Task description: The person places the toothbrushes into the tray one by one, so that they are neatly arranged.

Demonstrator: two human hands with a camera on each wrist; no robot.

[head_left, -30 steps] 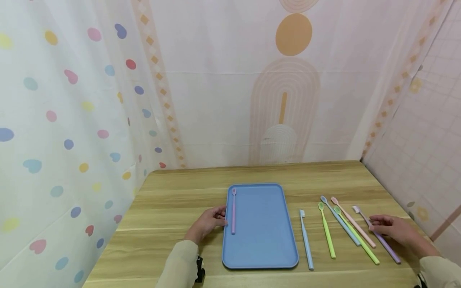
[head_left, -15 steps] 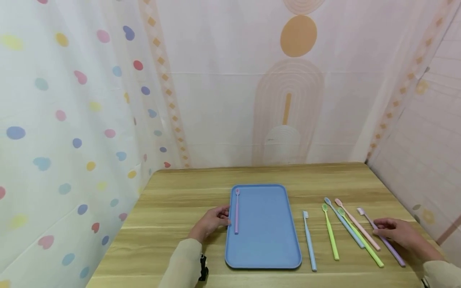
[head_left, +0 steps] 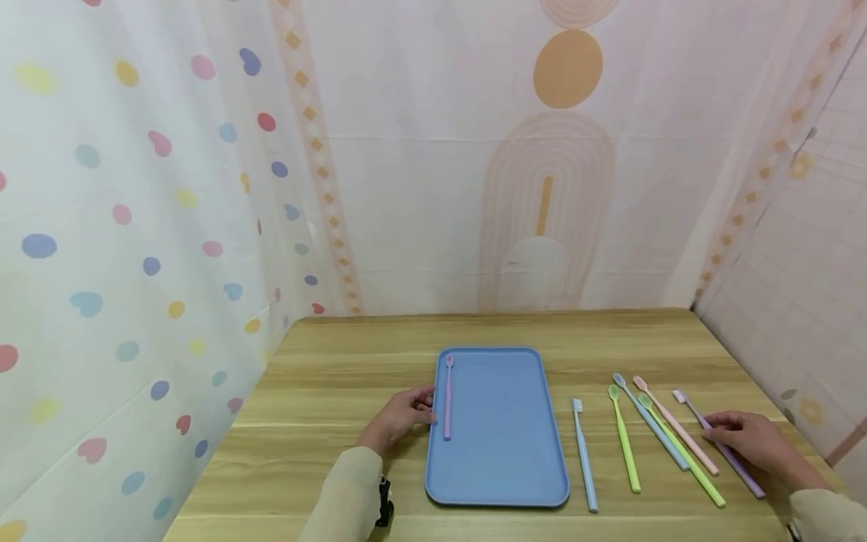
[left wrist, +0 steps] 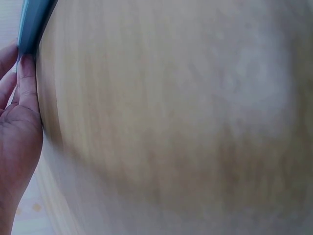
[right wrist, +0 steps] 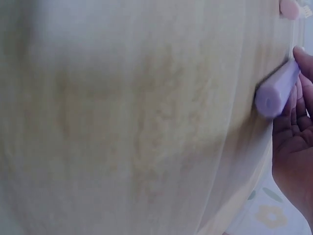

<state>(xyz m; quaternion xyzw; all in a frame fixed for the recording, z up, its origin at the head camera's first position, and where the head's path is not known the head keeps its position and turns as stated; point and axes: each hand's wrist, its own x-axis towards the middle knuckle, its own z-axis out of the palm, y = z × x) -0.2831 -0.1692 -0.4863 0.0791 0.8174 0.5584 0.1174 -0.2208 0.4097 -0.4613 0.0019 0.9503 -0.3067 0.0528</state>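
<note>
Right hand (head_left: 748, 440) pinches slim, smooth purple plastic toothbrush (head_left: 745, 474); long axis diagonal, bristle head (head_left: 679, 396) pointing far-left. Left hand (head_left: 398, 418) grips flat, rectangular, round-cornered blue tray (head_left: 497, 459) by its left side.

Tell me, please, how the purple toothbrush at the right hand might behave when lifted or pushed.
The purple toothbrush probably stays stiff, since it looks straight. It might roll if nudged, as its handle end looks roundish.
</note>
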